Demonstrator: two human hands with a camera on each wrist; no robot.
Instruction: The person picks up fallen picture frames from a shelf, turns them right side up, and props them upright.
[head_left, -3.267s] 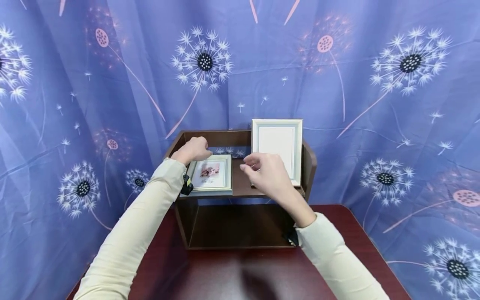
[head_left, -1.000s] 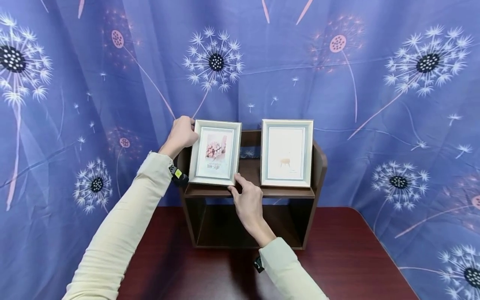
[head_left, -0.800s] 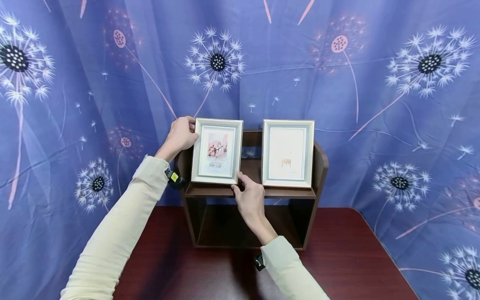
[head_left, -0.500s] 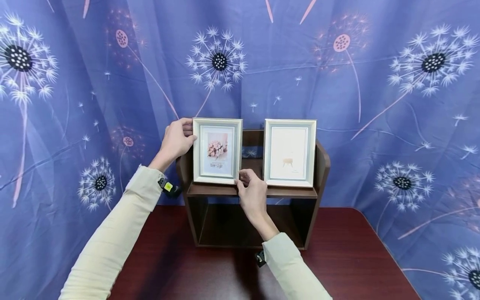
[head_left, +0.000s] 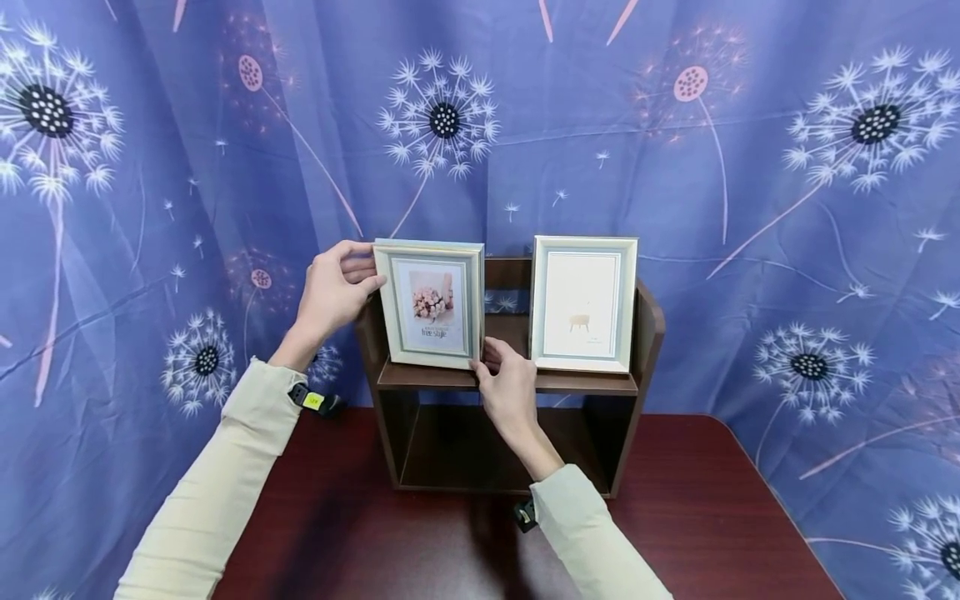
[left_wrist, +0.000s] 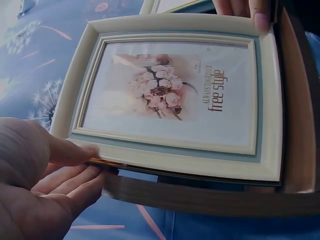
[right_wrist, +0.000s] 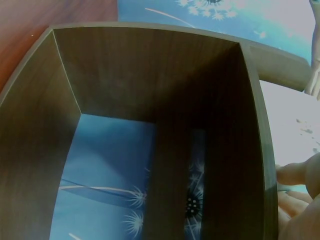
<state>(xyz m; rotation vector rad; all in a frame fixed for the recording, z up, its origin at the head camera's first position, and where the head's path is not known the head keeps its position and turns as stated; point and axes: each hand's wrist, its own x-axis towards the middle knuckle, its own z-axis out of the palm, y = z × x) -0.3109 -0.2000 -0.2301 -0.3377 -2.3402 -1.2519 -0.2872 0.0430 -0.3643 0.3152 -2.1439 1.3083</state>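
A cream picture frame with a pink bouquet print and "free style" lettering stands upright on the upper shelf, slightly turned. My left hand pinches its left edge near the top, thumb on the front and fingers behind. At its lower right corner my right hand pinches the edge; in the left wrist view that thumb shows on the corner. The right wrist view shows only part of the right hand beside the shelf's edge. A second cream picture frame with a small stool print stands to the right, apart from both hands.
The brown two-tier shelf stands on a dark red table. Its side panel rises right of the second frame. Below is an open compartment. A blue dandelion curtain hangs behind.
The bouquet frame lay flat earlier; it was raised upright with both hands on it. Since half a second ago its top left has swung slightly forward and left with the left hand.
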